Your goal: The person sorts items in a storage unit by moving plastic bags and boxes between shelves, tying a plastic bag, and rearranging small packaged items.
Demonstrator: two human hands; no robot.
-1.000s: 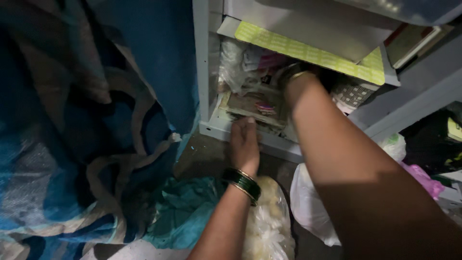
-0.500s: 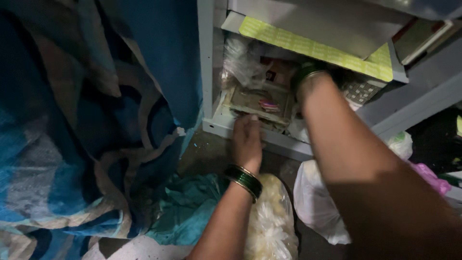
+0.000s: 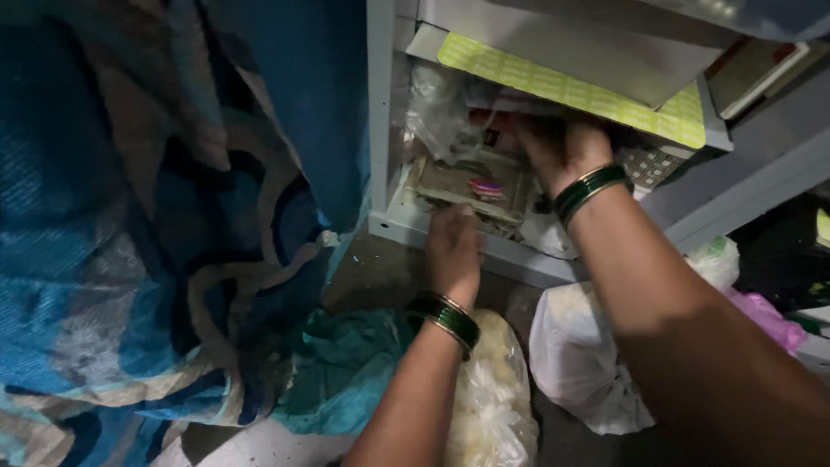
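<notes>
My left hand (image 3: 453, 251), with green bangles at the wrist, grips the front edge of a flat tan packet (image 3: 467, 183) lying on the lowest shelf (image 3: 406, 227) of a white rack. My right hand (image 3: 560, 149), also wearing green bangles, reaches deeper into the same shelf and rests on the packet's far end, its fingers partly hidden in shadow. A clear crumpled plastic bag (image 3: 437, 112) sits at the back left of the shelf.
A blue patterned cloth (image 3: 156, 216) hangs at the left. On the floor lie a teal cloth (image 3: 346, 372), a clear bag of pale stuff (image 3: 493, 398) and a white tied bag (image 3: 579, 355). A yellow-green sheet (image 3: 571, 91) lines the shelf above.
The view has shifted slightly closer to the shelf. My right hand has drawn back a little from the shelf's depth, so its wrist and bangles show more. The left hand stays on the packet.
</notes>
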